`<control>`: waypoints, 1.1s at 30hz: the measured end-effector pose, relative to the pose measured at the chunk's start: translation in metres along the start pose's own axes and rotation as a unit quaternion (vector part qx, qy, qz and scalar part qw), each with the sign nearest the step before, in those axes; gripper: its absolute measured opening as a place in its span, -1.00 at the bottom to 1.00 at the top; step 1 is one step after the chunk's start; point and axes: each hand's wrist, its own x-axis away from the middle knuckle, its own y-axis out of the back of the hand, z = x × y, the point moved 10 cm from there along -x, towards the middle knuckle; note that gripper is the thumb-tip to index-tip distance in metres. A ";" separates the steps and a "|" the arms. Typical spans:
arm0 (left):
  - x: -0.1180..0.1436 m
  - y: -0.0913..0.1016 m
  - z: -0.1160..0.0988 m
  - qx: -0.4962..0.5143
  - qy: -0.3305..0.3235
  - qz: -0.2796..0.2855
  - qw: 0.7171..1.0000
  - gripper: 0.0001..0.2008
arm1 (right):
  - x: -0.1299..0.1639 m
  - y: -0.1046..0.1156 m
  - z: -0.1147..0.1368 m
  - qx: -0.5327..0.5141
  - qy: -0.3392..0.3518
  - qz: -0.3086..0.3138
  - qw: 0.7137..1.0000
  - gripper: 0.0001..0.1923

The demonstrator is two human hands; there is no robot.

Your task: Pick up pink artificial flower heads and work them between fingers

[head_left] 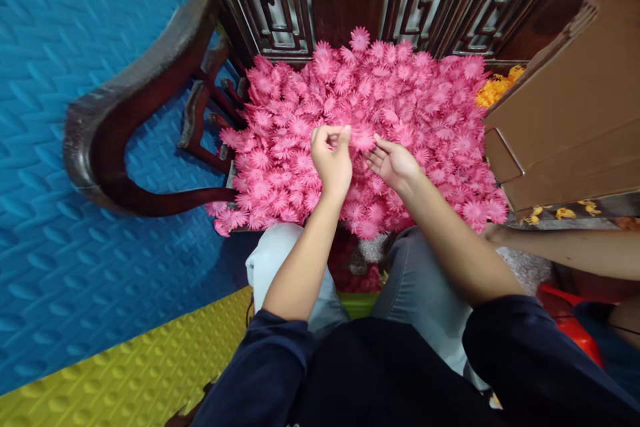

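Over the great heap of pink fabric daisy-shaped flower heads (pixel 400 113), the left hand (pixel 331 160) is curled up, fingers (pixel 345 137) pinched nearly shut on a single pink flower head (pixel 362 140), lifted just clear of the heap's middle, seemingly so it can be worked free of its neighbours. The right hand (pixel 393 163) lies open, palm up, just beside that flower, its fingertips touching the petals as if to steady or receive it; it grips nothing firmly. The flowers in the heap are far too many to count, well beyond a hundred. At the heap's right edge leans one brown cardboard box (pixel 565 113), with a few orange flower heads (pixel 495 88) peeking behind it. To the heap's left curves one dark wooden chair arm (pixel 125 120) over blue foam floor matting (pixel 60 147). Another person's bare forearm (pixel 575 250) reaches in below the box.
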 end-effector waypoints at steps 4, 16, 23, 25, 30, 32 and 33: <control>-0.015 0.036 0.026 0.003 0.054 -0.130 0.990 -0.88 | -0.001 0.009 0.005 -0.009 0.016 -0.031 0.999 -0.86; 0.006 -0.021 -0.020 -0.138 -0.108 0.155 0.972 -0.84 | -0.001 -0.007 0.016 0.046 0.072 0.053 0.995 -0.88; 0.010 -0.023 -0.030 -0.204 -0.150 0.145 0.957 -0.94 | 0.006 -0.012 0.014 0.035 0.052 0.060 0.996 -0.85; 0.009 -0.024 -0.029 -0.204 -0.145 0.152 0.956 -0.90 | 0.007 -0.012 0.014 0.036 0.053 0.056 0.996 -0.86; 0.010 -0.026 -0.025 -0.153 -0.113 0.141 0.972 -0.84 | 0.009 -0.010 0.016 0.045 0.049 0.055 0.996 -0.86; 0.010 -0.024 -0.024 -0.105 -0.091 0.127 0.982 -0.88 | 0.012 -0.009 0.018 0.041 0.042 0.055 0.997 -0.87; 0.010 -0.024 -0.024 -0.080 -0.077 0.124 0.986 -0.90 | 0.014 -0.009 0.019 0.036 0.039 0.057 0.997 -0.87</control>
